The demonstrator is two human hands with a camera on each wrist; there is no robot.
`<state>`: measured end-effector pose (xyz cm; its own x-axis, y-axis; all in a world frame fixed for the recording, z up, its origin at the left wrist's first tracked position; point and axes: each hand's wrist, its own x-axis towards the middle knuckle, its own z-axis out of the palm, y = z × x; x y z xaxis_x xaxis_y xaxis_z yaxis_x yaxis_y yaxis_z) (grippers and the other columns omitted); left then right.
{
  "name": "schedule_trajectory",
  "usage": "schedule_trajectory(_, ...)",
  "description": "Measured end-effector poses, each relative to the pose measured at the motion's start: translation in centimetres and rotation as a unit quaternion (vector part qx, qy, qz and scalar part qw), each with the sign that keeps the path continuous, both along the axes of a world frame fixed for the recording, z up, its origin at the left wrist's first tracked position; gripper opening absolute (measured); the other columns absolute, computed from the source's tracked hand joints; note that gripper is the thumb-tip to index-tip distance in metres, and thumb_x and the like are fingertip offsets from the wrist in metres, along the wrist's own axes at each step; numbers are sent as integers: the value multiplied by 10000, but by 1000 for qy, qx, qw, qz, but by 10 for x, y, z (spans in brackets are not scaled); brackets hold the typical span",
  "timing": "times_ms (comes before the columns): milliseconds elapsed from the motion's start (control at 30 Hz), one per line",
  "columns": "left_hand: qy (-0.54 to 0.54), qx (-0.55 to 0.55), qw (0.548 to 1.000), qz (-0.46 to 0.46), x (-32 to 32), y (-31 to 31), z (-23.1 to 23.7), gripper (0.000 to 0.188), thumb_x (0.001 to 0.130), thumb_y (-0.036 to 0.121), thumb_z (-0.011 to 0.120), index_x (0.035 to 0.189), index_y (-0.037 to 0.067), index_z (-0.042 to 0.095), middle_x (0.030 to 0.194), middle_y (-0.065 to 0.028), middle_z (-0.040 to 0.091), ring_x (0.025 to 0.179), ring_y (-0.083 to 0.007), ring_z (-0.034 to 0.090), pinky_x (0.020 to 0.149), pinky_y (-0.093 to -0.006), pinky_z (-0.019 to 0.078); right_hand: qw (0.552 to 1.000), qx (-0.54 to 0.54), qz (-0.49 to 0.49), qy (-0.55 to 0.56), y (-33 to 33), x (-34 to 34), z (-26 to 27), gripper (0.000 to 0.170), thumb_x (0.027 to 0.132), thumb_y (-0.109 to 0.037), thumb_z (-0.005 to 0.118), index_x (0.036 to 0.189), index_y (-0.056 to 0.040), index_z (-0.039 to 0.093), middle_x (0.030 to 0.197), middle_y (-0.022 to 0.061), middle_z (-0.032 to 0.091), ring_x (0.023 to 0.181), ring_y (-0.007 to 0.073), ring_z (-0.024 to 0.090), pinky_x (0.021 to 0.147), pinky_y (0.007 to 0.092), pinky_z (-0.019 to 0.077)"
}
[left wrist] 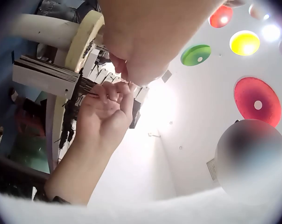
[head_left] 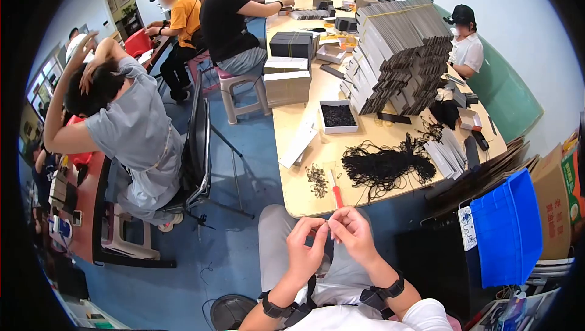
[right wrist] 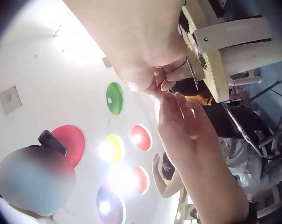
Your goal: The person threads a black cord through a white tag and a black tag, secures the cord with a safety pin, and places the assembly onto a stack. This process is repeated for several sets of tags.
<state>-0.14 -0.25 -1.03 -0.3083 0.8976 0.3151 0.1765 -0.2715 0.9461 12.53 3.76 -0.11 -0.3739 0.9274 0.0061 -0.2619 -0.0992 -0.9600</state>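
Note:
Just off the table's near edge, my left hand (head_left: pixel 306 247) and right hand (head_left: pixel 356 236) meet at the fingertips, each with thumb and index finger pinched. A thin dark cord (right wrist: pixel 180 66) shows at the left hand (right wrist: pixel 150 51) in the right wrist view; most of it is hidden by fingers. The right hand's other fingers (left wrist: pixel 110 88) are curled in the left wrist view. Beyond the fingertips lies a red-handled tool (head_left: pixel 337 197), beside small metal pieces (head_left: pixel 317 180) and a heap of black cords (head_left: pixel 387 166).
On the table (head_left: pixel 294 200) stand a white box of small black parts (head_left: pixel 338 117), white cards (head_left: pixel 298 145) and a tall stack of grey cards (head_left: pixel 396 50). A blue bin (head_left: pixel 509 233) is at the right, a black chair (head_left: pixel 198 148) at the left. Several people sit around.

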Motion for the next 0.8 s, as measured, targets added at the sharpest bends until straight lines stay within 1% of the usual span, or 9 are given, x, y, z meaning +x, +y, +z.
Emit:
schedule_trajectory(133,-1,5,999,45,-9,5,-5,56,880,42,622,903,-9,631,839,-83,636,721,-159,596,607,-262,453,997,-23,29,68,2,26,13,71,909,-64,625,927,-13,579,768,39,600,637,100,571,571,225,448)
schedule_trajectory(267,45,-13,993,107,-33,9,-9,68,891,57,612,884,-11,614,796,-63,603,690,-150,563,593,-253,430,949,96,28,298,18,57,30,123,925,-75,568,954,39,602,824,160,676,691,211,649,653,317,531)
schedule_trajectory(333,45,-23,994,93,-34,7,-13,63,890,54,614,890,-9,619,824,-73,599,700,-151,563,597,-257,435,975,96,-60,189,25,63,33,162,944,-94,541,983,51,604,920,204,694,730,225,666,684,339,542)
schedule_trajectory(433,78,9,996,45,-27,2,-13,60,894,48,608,891,-10,624,883,-85,602,752,-151,583,631,-261,465,996,48,-52,55,29,56,30,167,945,-87,557,1016,53,613,932,187,704,741,173,667,673,285,534)
schedule_trajectory(533,-172,-43,973,-150,-11,-8,-18,85,942,59,570,975,-8,610,1007,-74,623,938,-125,582,812,-259,481,995,30,-44,-79,22,45,21,150,935,-103,589,975,34,636,864,138,714,668,109,642,597,221,494)
schedule_trajectory(633,-288,-97,925,-228,-3,-15,-20,101,955,71,562,1026,6,592,1111,-84,624,980,-110,568,860,-259,458,948,102,45,-298,10,42,30,137,906,-143,628,902,-10,656,695,61,690,536,80,585,490,224,426)
schedule_trajectory(667,-309,-119,910,-247,-1,-15,-26,103,957,87,568,1029,17,590,1145,-92,618,984,-116,573,872,-267,453,948,100,45,-299,7,42,32,137,906,-143,628,902,-10,656,695,61,690,536,80,585,490,224,426)
schedule_trajectory(733,-331,-142,893,-269,3,-14,-28,106,958,102,573,1033,27,588,1179,-100,612,989,-121,577,885,-275,448,893,181,73,-406,-1,44,33,129,871,-187,646,922,-73,679,641,58,665,532,150,634,491,291,459)
schedule_trajectory(800,-437,-156,843,-272,6,-12,-24,97,961,130,574,1016,54,594,1176,-92,616,1032,-143,579,903,-293,442,887,183,75,-417,-6,47,32,129,850,-223,656,894,-106,686,662,66,663,547,211,637,515,315,474)
